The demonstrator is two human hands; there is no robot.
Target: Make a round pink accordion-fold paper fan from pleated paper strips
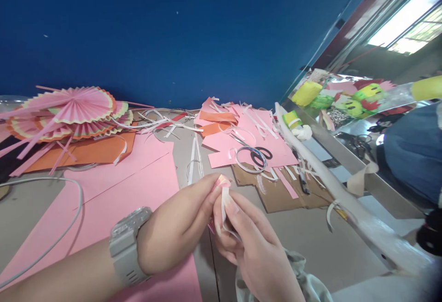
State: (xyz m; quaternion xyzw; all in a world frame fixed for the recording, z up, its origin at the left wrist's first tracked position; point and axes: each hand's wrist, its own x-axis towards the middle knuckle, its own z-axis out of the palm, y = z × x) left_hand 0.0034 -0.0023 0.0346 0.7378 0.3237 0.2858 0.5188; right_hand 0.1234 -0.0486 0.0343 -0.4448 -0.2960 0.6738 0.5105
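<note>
At the lower middle my two hands meet. My left hand (183,219), with a grey watch (127,246) on its wrist, pinches a small folded pink paper piece (223,182). The fingers of my right hand (248,233) close on a narrow white strip (225,200), which stands against the pink piece and curls down between the fingers. Part of the folded piece is hidden inside both hands. Beneath and left of my left hand lies a large pink sheet (138,191).
Pleated pink paper fans (79,108) are stacked at the left on orange paper (103,148). Beyond my hands lie pink sheets (252,127), black-handled scissors (260,156), a tape ring (247,166) and brown cardboard (279,196). A white rail (331,191) crosses the right; a person in blue (414,150) is beyond it.
</note>
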